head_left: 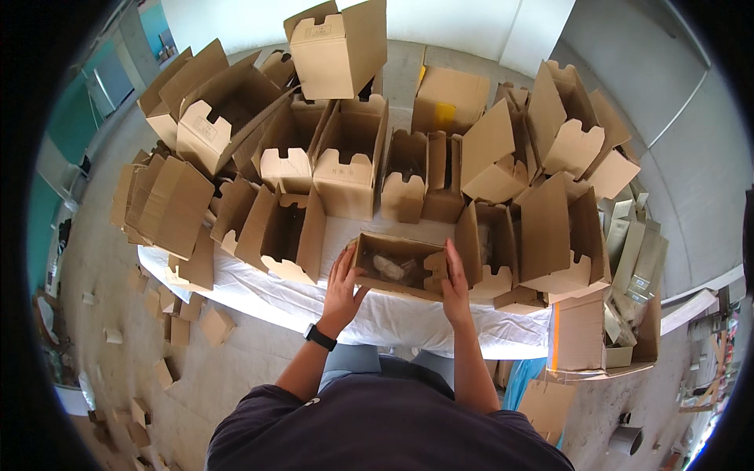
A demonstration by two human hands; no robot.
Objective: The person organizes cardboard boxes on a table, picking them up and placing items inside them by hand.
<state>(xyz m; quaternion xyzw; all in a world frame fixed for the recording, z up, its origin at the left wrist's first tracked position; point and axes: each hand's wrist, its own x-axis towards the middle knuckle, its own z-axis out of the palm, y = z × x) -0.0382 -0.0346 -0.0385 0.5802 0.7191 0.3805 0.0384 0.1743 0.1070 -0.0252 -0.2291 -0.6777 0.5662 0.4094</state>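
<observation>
A small open cardboard box (pixel 400 292) lies between my hands at the near edge of the table. Its long side runs left to right. A crumpled clear plastic bag (pixel 390 268) is on its bottom; what the bag contains is too unclear to tell. My left hand (pixel 343 289), below a dark wristwatch (pixel 320 337), grips the box's left end with its fingers along the outside. At the right end my right hand (pixel 455 284) holds the box, fingers pointing away from me. Whether the box rests on the table or is slightly raised, I cannot tell.
Several open cardboard boxes crowd the table, such as a tall box (pixel 294 239) left of my hands and another (pixel 561 235) on the right. A white cloth (pixel 259 302) covers the table. A large carton (pixel 580 337) with flat pale boxes stands right. Cardboard pieces (pixel 217 326) litter the floor.
</observation>
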